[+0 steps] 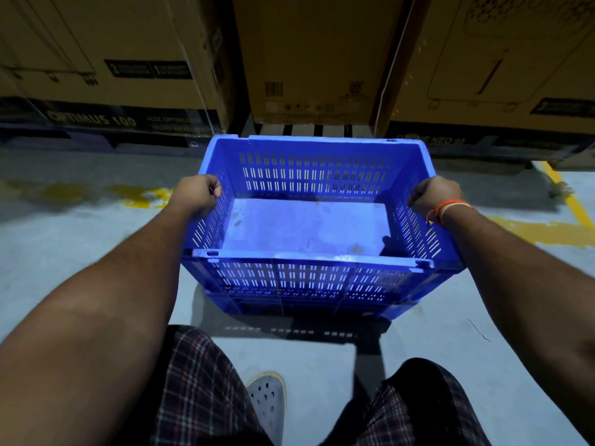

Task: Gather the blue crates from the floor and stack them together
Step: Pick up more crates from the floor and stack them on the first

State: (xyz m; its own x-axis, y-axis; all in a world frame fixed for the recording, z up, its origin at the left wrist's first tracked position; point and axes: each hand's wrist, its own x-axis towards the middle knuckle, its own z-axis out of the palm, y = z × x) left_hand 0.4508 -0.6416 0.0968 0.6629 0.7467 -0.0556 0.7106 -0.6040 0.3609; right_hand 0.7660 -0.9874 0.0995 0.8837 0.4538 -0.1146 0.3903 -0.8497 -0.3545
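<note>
An empty blue crate [309, 262] with slotted walls is right in front of me, above the grey floor. My left hand [198, 194] is closed over its left rim. My right hand [434, 196], with an orange thread at the wrist, is closed over its right rim. Under it the edge of a second blue crate [399, 312] shows, so the top crate appears to sit in or just above that one. The crate's floor is bare, with a few small specks of dirt.
Large brown cardboard boxes [315, 59] on pallets stand in a row just behind the crate. Worn yellow lines [560, 201] mark the concrete floor left and right. My checked shorts and a grey sandal [267, 403] are at the bottom.
</note>
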